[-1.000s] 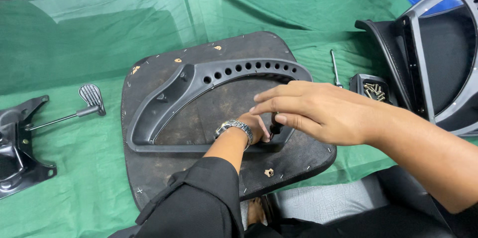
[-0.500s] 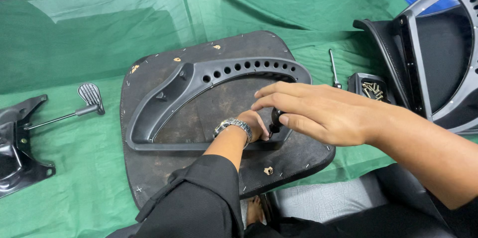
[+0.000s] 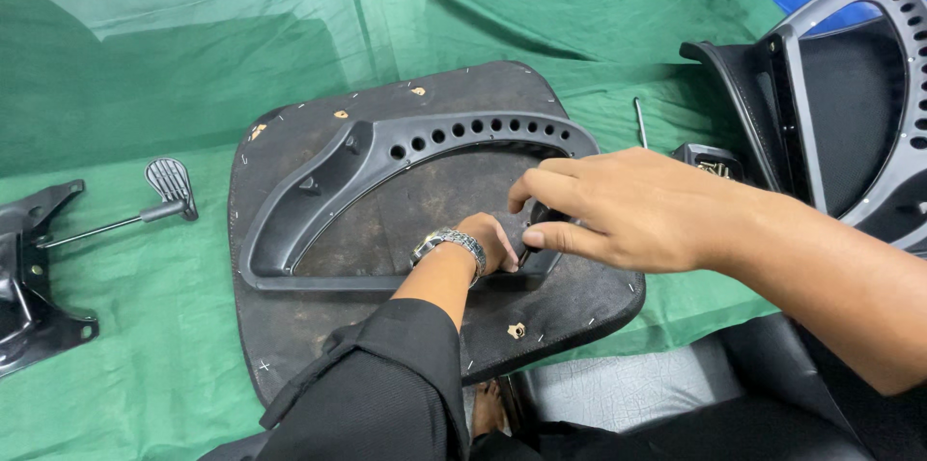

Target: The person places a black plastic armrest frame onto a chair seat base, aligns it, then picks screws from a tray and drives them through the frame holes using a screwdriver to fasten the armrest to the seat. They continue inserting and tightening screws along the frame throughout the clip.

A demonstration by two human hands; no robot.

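Hands meet near the right end of a black curved plastic frame that lies on a dark chair seat base, which rests flat on green cloth. Far left of the seat base sits a black metal chair mechanism with a paddle-ended lever pointing towards the seat. On the seat, the frame arches with a row of round holes along its upper arm. Left hand, in a dark sleeve and wearing a metal wristwatch, is curled against the frame's lower right corner; whether it grips anything cannot be told. Right hand reaches in from the right, thumb and fingers pinched on a small black tool at that same corner. Right of the seat lie a thin metal rod, a small box of screws and a black chair backrest frame.
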